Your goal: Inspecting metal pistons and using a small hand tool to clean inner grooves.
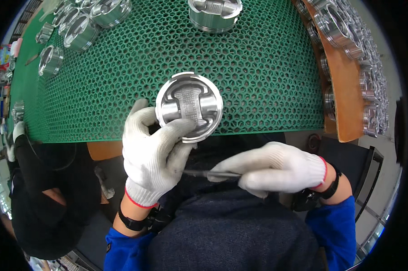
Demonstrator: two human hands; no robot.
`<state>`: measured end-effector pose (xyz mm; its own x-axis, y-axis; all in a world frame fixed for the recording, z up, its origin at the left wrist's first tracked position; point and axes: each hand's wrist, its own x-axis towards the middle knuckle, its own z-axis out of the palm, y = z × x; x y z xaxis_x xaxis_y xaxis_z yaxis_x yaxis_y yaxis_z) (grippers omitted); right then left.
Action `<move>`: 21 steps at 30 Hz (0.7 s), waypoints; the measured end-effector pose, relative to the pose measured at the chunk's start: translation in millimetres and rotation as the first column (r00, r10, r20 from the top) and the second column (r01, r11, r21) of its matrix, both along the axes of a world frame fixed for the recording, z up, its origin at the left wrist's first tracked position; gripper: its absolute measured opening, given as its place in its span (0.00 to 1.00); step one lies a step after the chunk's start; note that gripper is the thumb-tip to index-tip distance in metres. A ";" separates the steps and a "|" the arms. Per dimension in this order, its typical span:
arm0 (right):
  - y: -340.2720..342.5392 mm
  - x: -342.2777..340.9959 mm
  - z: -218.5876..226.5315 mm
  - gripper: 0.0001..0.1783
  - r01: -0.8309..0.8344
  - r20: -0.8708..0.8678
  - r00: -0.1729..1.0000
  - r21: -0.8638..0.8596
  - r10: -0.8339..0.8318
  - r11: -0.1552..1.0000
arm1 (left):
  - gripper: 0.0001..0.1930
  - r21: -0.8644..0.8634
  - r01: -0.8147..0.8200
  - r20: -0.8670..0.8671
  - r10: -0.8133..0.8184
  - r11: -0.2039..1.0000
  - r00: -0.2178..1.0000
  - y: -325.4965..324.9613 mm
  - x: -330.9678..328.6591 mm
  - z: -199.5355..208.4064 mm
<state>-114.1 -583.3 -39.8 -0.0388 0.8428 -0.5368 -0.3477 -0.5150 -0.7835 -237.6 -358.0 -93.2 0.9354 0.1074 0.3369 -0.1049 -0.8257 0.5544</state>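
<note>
A round silver metal piston [189, 106] is gripped in my left hand [152, 149], its hollow underside with the pin bosses turned up toward me. The gloved fingers wrap its lower left side, with one finger reaching over the rim into the hollow. It is held above the near edge of the green mat. To the right and lower, my right hand [276, 169], also in a white knit glove, pinches a thin grey hand tool [224, 174]. The tool points left toward my left hand, below the piston and apart from it. Its exact kind is unclear.
A green honeycomb mat [267, 81] covers the table. One piston [214, 16] stands at the far middle, and several pistons [81, 32] crowd the far left. An orange-brown board [344, 81] at the right borders many more pistons [371, 83]. A person in black [46, 189] sits at the left.
</note>
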 end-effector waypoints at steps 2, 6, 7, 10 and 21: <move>-5.1 -1.5 5.5 0.25 0.209 0.170 0.960 0.106 -0.225 0.972 | 0.20 -0.010 0.013 -0.040 -0.013 1.000 0.999 8.2 -0.3 12.2; -27.4 11.6 16.1 0.23 0.701 0.137 0.654 0.258 -0.744 0.664 | 0.32 0.279 -0.071 -0.022 0.081 0.958 0.996 12.7 11.9 18.1; -31.8 10.0 15.4 0.23 0.709 0.109 0.608 0.372 -0.786 0.600 | 0.32 0.271 -0.064 0.060 0.049 0.960 0.997 6.2 11.1 16.8; -37.2 17.4 32.8 0.19 0.511 0.535 0.687 0.127 -0.492 0.850 | 0.28 -0.041 -0.051 0.126 0.056 0.998 0.990 6.5 18.0 8.2; -9.5 26.5 18.1 0.17 -0.020 0.993 -0.029 -0.114 0.114 0.993 | 0.20 -0.039 -0.006 -0.008 0.005 0.999 1.000 4.7 13.8 0.8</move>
